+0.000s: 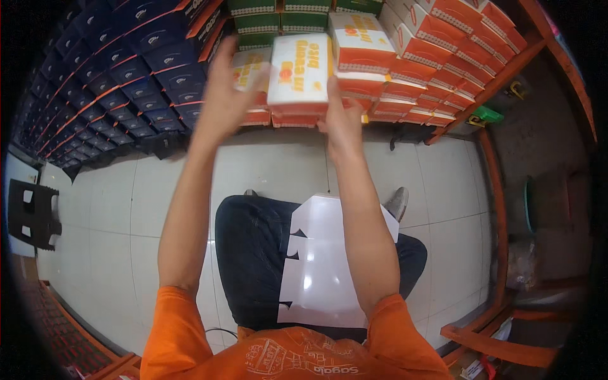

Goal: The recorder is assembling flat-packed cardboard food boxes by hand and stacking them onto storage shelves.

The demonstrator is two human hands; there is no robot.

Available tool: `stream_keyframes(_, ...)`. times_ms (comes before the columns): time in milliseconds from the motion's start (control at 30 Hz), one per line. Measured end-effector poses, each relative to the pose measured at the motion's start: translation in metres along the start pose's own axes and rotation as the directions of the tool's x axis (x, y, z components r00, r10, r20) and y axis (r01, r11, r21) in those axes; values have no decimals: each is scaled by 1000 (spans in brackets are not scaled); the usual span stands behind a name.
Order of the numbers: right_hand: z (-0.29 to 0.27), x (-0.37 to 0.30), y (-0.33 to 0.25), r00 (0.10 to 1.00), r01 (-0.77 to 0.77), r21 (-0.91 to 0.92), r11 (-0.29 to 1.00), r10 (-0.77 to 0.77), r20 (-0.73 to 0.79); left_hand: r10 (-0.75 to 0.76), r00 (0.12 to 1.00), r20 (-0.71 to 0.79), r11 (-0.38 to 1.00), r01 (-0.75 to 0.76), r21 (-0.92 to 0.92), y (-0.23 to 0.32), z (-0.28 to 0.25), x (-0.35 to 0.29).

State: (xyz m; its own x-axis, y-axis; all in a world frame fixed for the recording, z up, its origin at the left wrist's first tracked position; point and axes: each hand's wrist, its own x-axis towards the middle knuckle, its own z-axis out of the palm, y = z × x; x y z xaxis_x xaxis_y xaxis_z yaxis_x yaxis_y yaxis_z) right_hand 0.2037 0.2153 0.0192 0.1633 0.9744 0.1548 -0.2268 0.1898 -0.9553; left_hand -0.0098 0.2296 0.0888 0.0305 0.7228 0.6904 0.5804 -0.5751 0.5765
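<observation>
A white-topped carton with red sides and yellow lettering (299, 71) is in front of me, by the stacked cartons. My right hand (344, 120) grips its near right corner, the thumb along the side and the other fingers partly hidden. Left of the carton, my left hand (229, 95) is raised with fingers apart, blurred by motion. Its thumb points toward the carton's left edge; whether it touches cannot be made out. Across my lap lies a flat, glossy white cardboard sheet (323, 266) with curved cut-outs along its left edge.
Dark blue boxes (136, 69) are stacked high at the left. Red and white cartons (437, 69) fill the right, with green boxes (253, 24) behind. A wooden frame (497, 215) bounds the right side. A black plastic item (35, 214) stands at far left on the tiled floor (171, 190).
</observation>
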Motion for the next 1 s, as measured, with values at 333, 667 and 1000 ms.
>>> stream_keyframes(333,-142,-208,-24,897,-244,-447,860,26,-440,4,950,313,981,-64,184,-25,75,5)
stream_keyframes(667,-197,-302,-39,735,-227,-311,923,-47,-676,-95,526,845,902,405,-151,208,122,-304)
stream_keyframes(1000,-221,-332,-42,748,-204,-264,943,-24,-664,36,228,973,445,868,-220,170,108,-337)
